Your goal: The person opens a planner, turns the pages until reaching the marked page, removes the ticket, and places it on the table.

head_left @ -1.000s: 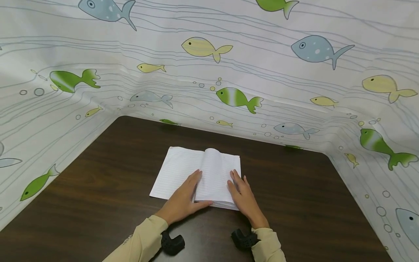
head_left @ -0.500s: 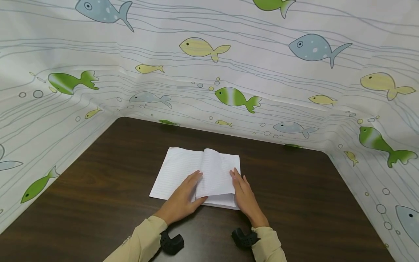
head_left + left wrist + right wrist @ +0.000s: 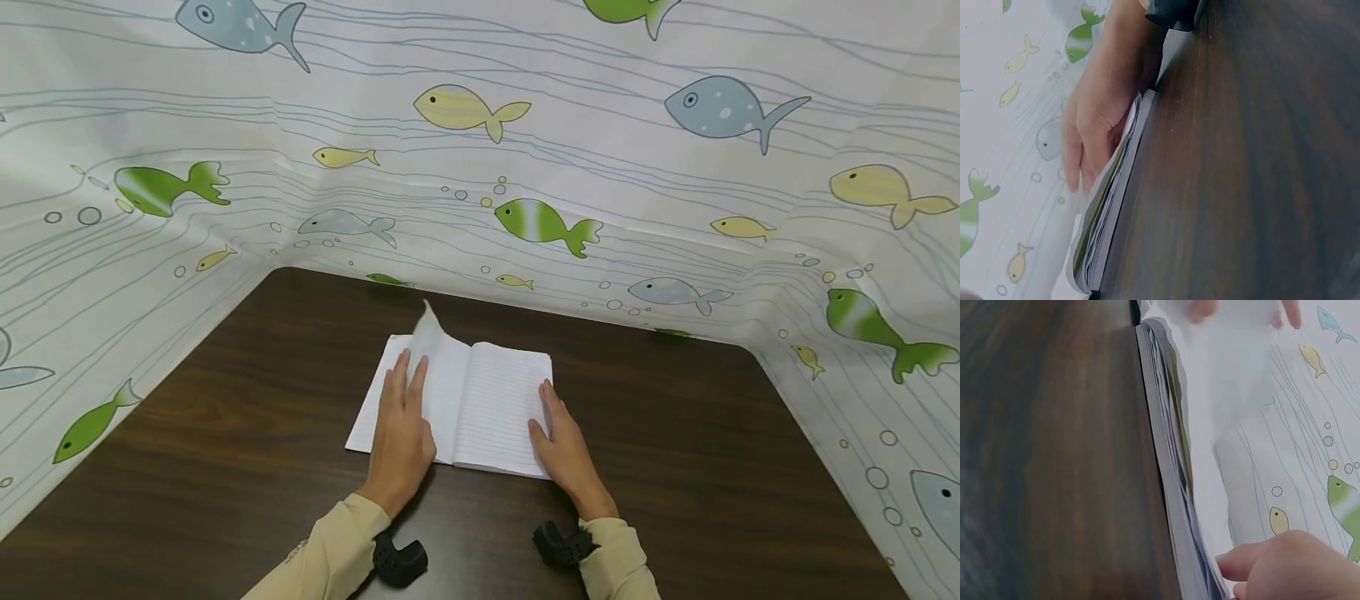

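A lined notebook (image 3: 501,400) lies spread on the dark tabletop. My left hand (image 3: 401,442) is over its left half, fingers extended against a lifted page (image 3: 438,358). That page leans over the left side, its far corner sticking up. At the right edge of the notebook rests my right hand (image 3: 570,454), its thumb on the paper and its fingers fairly straight along the edge. In the right wrist view the right thumb (image 3: 1241,562) touches the page edge beside the stacked sheets (image 3: 1166,394). The left wrist view shows the left hand (image 3: 1100,106) above the notebook's near edge (image 3: 1113,212).
The brown wooden tabletop (image 3: 225,400) surrounds the notebook. White sheeting (image 3: 600,167) printed with fish stands along the back and both sides. Black wrist devices (image 3: 401,562) sit at both cuffs.
A page from the right half has swung across to the left and stands partly raised. My left hand has moved left and turned upward with it. The right hand stays at the right edge.
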